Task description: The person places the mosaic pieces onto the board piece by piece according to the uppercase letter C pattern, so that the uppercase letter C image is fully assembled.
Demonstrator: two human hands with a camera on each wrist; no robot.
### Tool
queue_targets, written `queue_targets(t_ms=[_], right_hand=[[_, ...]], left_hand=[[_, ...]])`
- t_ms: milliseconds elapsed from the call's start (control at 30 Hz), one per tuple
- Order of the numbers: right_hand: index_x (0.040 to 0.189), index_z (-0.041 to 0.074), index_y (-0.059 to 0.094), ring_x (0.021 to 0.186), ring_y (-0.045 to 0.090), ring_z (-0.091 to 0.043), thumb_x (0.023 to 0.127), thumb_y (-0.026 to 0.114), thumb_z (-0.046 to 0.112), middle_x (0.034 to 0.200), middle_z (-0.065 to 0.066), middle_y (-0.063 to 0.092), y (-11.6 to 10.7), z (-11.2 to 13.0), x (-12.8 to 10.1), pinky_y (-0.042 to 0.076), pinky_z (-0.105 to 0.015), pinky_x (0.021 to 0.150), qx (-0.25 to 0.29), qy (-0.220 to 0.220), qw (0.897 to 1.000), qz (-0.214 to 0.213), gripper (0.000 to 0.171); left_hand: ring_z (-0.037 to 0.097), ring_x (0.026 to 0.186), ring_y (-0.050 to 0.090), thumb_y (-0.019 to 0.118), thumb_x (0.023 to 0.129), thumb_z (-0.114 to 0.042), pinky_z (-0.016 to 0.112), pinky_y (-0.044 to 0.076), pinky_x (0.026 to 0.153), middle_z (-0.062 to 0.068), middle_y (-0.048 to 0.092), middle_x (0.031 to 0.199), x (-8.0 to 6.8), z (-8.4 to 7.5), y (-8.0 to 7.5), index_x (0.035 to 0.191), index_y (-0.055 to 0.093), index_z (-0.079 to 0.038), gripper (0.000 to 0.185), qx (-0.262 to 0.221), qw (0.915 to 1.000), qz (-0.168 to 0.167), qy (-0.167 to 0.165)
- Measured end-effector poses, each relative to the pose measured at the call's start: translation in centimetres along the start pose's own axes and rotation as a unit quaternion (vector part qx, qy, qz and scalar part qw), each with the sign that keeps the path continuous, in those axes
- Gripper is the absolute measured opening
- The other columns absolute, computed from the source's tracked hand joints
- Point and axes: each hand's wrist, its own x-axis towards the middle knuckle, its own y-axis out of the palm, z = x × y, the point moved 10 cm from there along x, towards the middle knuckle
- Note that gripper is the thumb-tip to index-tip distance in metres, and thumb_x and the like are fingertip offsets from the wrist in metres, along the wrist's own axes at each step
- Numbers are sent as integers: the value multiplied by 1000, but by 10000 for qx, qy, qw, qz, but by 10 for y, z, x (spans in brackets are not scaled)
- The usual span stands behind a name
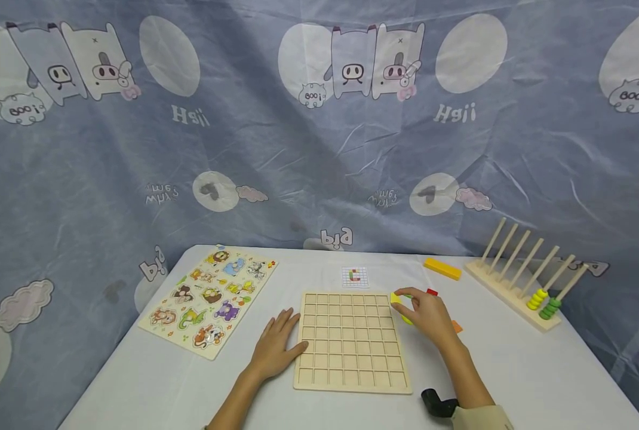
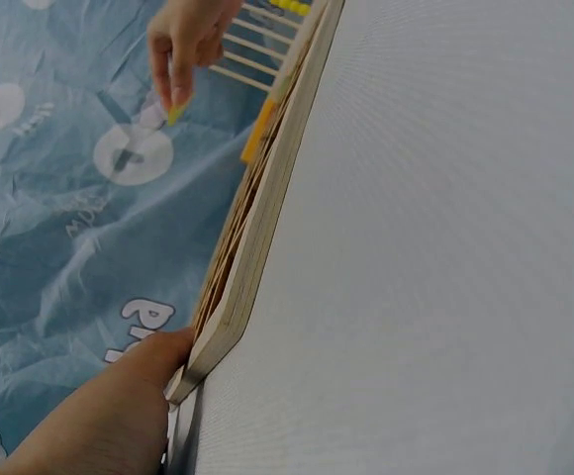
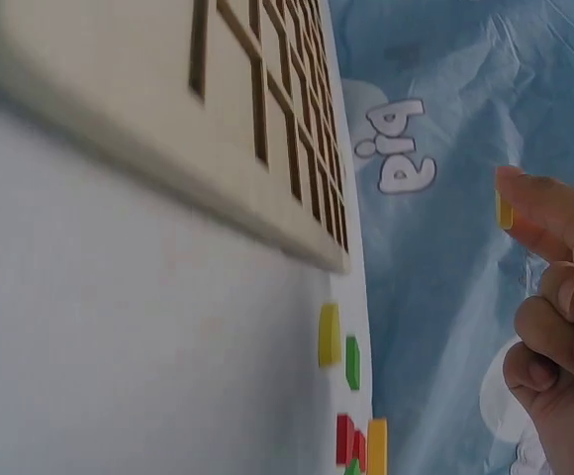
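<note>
A pale wooden grid board (image 1: pixel 352 341) lies in the middle of the white table, its square cells bare. My left hand (image 1: pixel 277 346) lies flat at its left side, thumb on the edge; in the left wrist view the thumb (image 2: pixel 158 358) rests on the board's rim. Above the board's far right corner, my right hand (image 1: pixel 429 313) pinches a small yellow block (image 1: pixel 395 298) between thumb and fingertips. The right wrist view shows this yellow block (image 3: pixel 504 211) held up off the table, the other fingers curled in.
Loose coloured blocks, among them a yellow one (image 3: pixel 329 334) and a green one (image 3: pixel 352 362), lie right of the board. Behind it is a pattern card (image 1: pixel 355 277). An animal puzzle (image 1: pixel 209 298) lies left; a peg rack (image 1: pixel 513 295), yellow bar (image 1: pixel 442 269) and black object (image 1: pixel 439 404) are right.
</note>
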Motion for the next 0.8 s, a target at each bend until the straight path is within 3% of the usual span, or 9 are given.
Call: queue_targets(t_ms=[433,667,800], right_hand=[[102,16,68,44,22,-9,78,74,35,51,5,29,42,34,27,17,-22,40,-14,-105,9984,549,32],[100,15,69,44,19,-8,77,75,31,49,7,27,62,40,32,16,-22,40,12,-202,9980,602,29],[98,16,69,44,21,-8,76,75,32,50,6,30,75,34,31,18,-22,40,-16,34,9965,833,27]], left_hand=[[28,134,27,52,87,-54,47,17,110,13,35,144,0,-2,-3,138,42,-9,69,-23,10000,-14,18],[28,134,28,52,87,-54,47,17,110,13,36,144,-1,-2,-3,137,43,-8,69,-17,10000,-71,51],[27,134,28,52,87,-54,47,17,110,13,35,144,-1,-3,-4,138,43,-9,69,-29,10000,-54,37]])
